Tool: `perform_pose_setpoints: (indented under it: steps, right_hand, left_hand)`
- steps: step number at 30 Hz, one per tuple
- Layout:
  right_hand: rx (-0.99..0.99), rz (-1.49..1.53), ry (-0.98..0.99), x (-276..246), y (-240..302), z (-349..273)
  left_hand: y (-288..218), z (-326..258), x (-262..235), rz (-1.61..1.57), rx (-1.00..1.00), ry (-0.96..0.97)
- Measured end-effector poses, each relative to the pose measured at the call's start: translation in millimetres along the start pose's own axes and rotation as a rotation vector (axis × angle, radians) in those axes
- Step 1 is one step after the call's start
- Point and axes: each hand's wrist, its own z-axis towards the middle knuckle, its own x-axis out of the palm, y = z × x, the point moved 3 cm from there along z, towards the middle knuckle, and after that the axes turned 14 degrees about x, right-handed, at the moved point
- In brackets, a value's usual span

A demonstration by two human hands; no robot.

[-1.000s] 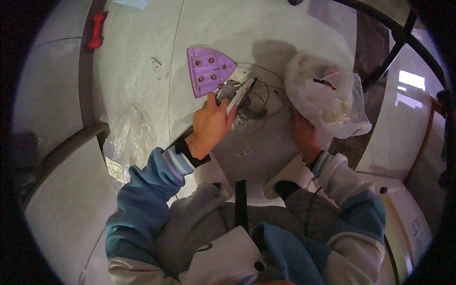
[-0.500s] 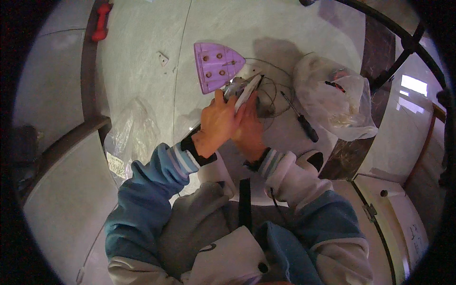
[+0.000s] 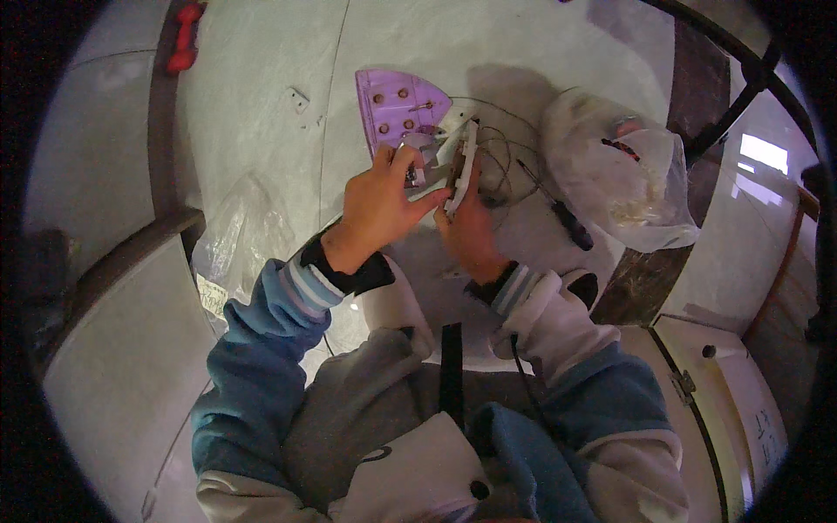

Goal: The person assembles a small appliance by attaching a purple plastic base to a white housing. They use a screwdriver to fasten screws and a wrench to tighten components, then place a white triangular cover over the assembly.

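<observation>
Both of my hands work close together over the floor. My left hand [image 3: 373,209] is closed, its curled fingers around a small shiny metallic part [image 3: 417,173]; its thumb reaches across to a flat white piece [image 3: 466,170]. That piece stands on edge in my right hand [image 3: 475,234], which grips it, and a brown inner side faces left. Just beyond my left fingers lies a purple pointed plate [image 3: 397,103] with several round brownish spots. A loosely coiled thin cord [image 3: 497,166] lies right of the white piece. What exactly the metallic part is stays partly hidden by the fingers.
A black-handled screwdriver [image 3: 571,225] lies to the right, beside a clear plastic bag [image 3: 645,187] of things. Another clear bag [image 3: 248,231] lies at left. Farther off are a small white piece [image 3: 297,99] and a red dumbbell [image 3: 185,39]. Black metal bars [image 3: 732,109] stand at far right.
My hands have drawn apart from being pressed together. The left hand shifted left, exposing the metallic part; the white piece has turned more upright in my right hand.
</observation>
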Motion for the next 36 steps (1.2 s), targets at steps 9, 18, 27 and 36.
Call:
perform_pose_setpoints:
  steps: [9,18,27,36]
  right_hand:
    - [-0.154,-0.066,-0.051,-5,3,3]
    - [-0.159,-0.092,-0.022,-10,3,4]
    - [-0.198,-0.149,-0.062,-11,5,5]
    - [-0.262,-0.144,-0.102,-10,1,5]
  left_hand:
    - [5,7,1,-0.026,0.082,0.12]
    - [11,18,4,-0.091,0.184,0.078]
    - [14,21,6,-0.102,0.182,0.08]
    - [22,24,5,-0.112,0.138,0.231]
